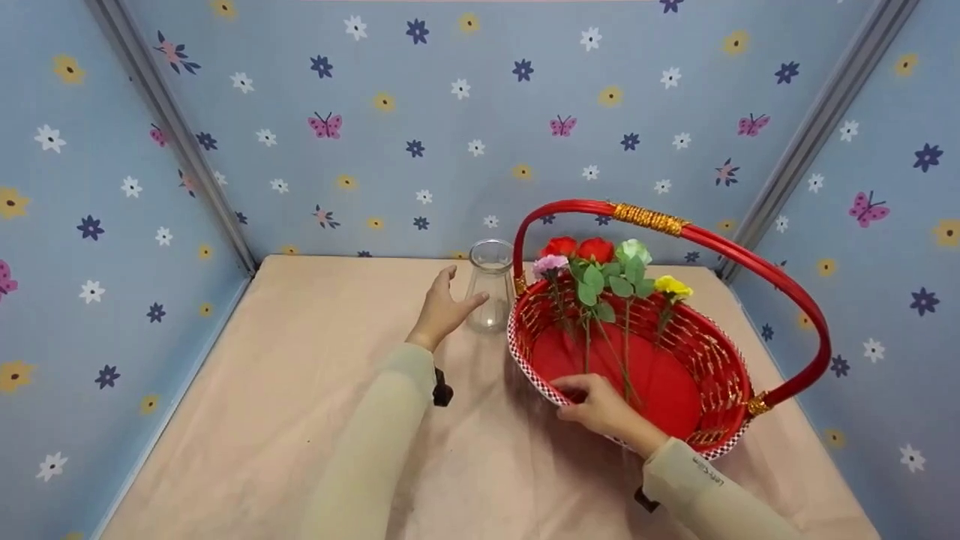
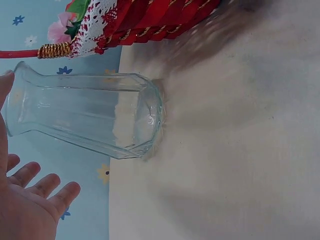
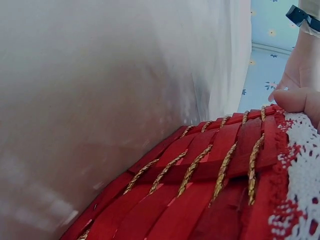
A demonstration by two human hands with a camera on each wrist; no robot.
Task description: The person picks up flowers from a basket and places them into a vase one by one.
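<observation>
The left hand (image 1: 442, 311) is wide open beside the clear glass vase (image 1: 489, 289), which stands upright on the beige table (image 1: 300, 390) just left of the red woven basket (image 1: 720, 375). The right hand (image 1: 596, 405) curls over the basket's near rim by the fake flower stems (image 1: 622, 360). I think it is best to wrap the fingers snugly round the vase so it stays up, and pinch one stem low.

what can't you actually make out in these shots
- Right hand, head view: its fingertips are hidden behind its own knuckles, so whether they pinch a flower stem is unclear.
- Basket, right wrist view: only a patch of outer wall shows; the flowers are out of frame.
- Vase, left wrist view: the left hand is cut off by the frame edge.
</observation>
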